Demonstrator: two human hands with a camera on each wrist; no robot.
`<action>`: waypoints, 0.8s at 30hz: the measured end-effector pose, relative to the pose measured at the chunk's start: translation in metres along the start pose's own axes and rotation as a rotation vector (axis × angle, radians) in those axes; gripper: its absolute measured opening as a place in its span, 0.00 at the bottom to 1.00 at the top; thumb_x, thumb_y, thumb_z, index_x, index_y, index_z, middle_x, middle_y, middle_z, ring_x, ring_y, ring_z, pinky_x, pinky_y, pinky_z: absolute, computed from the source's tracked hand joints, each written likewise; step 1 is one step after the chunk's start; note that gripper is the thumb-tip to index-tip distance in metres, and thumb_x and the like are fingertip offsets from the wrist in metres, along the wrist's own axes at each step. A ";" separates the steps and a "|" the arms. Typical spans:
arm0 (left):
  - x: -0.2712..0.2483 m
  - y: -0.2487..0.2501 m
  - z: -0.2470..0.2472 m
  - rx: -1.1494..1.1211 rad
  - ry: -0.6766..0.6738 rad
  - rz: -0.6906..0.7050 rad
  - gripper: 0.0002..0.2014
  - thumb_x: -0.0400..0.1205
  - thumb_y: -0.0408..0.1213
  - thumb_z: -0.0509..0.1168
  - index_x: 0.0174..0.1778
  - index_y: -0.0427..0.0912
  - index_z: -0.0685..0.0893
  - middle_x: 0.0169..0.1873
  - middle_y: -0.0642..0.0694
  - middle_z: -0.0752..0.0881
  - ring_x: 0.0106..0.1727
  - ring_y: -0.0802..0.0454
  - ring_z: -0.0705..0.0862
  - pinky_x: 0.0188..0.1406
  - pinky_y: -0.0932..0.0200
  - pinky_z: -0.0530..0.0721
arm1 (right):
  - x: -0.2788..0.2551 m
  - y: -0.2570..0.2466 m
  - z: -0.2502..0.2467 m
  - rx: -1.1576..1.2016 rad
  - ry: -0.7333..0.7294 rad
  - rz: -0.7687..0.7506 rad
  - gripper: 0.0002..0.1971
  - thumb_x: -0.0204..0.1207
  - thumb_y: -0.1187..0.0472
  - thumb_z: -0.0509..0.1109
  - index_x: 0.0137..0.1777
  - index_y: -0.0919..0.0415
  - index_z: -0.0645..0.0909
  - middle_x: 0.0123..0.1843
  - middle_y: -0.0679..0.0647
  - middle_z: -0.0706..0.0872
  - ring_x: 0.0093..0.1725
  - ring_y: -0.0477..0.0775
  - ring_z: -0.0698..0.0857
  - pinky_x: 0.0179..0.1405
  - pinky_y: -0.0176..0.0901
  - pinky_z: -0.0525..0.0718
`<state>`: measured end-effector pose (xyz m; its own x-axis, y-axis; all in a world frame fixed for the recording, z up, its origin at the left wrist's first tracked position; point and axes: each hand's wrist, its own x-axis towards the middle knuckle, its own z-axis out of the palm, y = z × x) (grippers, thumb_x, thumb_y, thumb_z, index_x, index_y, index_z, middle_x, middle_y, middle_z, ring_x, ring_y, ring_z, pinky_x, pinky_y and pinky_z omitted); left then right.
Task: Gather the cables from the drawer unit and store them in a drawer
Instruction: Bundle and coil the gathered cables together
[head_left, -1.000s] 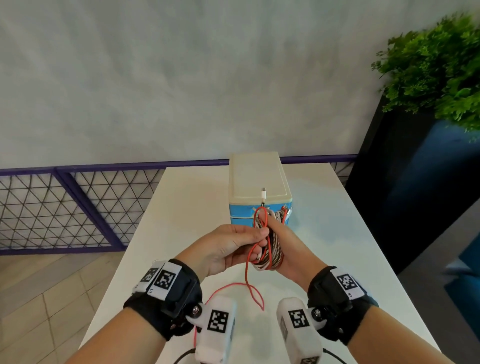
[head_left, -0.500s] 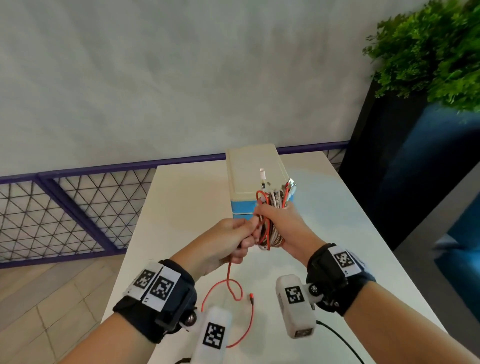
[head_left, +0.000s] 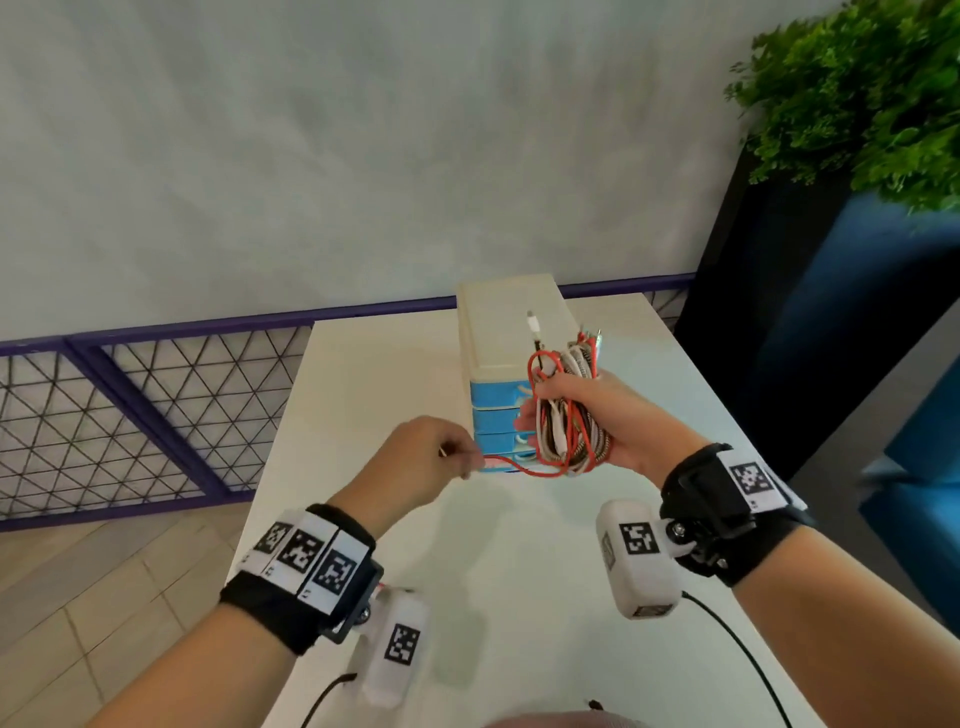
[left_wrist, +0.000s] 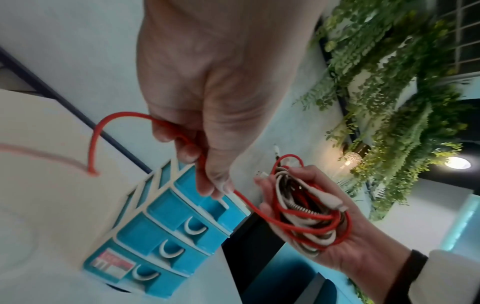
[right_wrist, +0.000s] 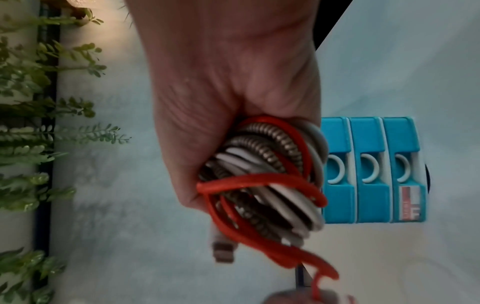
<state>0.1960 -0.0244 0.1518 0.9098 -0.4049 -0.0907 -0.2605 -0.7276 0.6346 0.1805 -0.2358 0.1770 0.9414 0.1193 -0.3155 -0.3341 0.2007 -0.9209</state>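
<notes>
My right hand (head_left: 592, 415) grips a coiled bundle of cables (head_left: 569, 415) (left_wrist: 309, 216) (right_wrist: 262, 181), red, white and braided grey, in front of the drawer unit (head_left: 509, 332). The unit is cream with blue drawers (left_wrist: 161, 226) (right_wrist: 369, 170), all closed, standing on the white table (head_left: 395, 374). My left hand (head_left: 431, 457) (left_wrist: 207, 144) pinches the loose end of the red cable (head_left: 514, 465) (left_wrist: 116, 117), which runs taut from the bundle to the left. A white plug (head_left: 532, 322) sticks up from the bundle.
A purple mesh railing (head_left: 156, 405) runs behind and left of the table. A dark planter with a green plant (head_left: 857, 104) stands at the right. A blue seat (head_left: 914, 467) is beside the table's right edge.
My left hand has pulled the red cable's tail away to the left, taking up the slack that hung over the table. My right hand lifted the bundle slightly beside the drawers.
</notes>
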 end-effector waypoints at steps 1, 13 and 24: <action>0.001 0.004 0.000 -0.011 0.051 0.021 0.04 0.76 0.39 0.72 0.35 0.50 0.88 0.28 0.56 0.85 0.26 0.67 0.78 0.26 0.74 0.71 | -0.001 0.004 0.001 -0.021 -0.006 0.009 0.06 0.77 0.66 0.69 0.51 0.68 0.81 0.44 0.66 0.91 0.52 0.64 0.91 0.55 0.62 0.88; 0.004 0.020 0.003 -0.020 0.174 0.121 0.08 0.75 0.42 0.73 0.36 0.45 0.80 0.33 0.51 0.84 0.31 0.61 0.76 0.30 0.70 0.72 | -0.009 0.029 0.016 -0.150 -0.110 0.072 0.08 0.74 0.68 0.72 0.52 0.68 0.83 0.43 0.67 0.88 0.43 0.61 0.89 0.44 0.54 0.90; -0.006 0.008 -0.007 -1.205 -0.307 -0.454 0.08 0.83 0.35 0.62 0.45 0.39 0.85 0.30 0.49 0.85 0.28 0.57 0.85 0.37 0.59 0.90 | 0.011 0.049 -0.007 -0.144 0.152 -0.066 0.06 0.74 0.67 0.71 0.50 0.65 0.81 0.39 0.64 0.84 0.35 0.58 0.87 0.40 0.51 0.88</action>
<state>0.1910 -0.0243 0.1631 0.6885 -0.4812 -0.5426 0.6390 0.0488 0.7676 0.1746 -0.2313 0.1264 0.9608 -0.0395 -0.2743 -0.2717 0.0606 -0.9605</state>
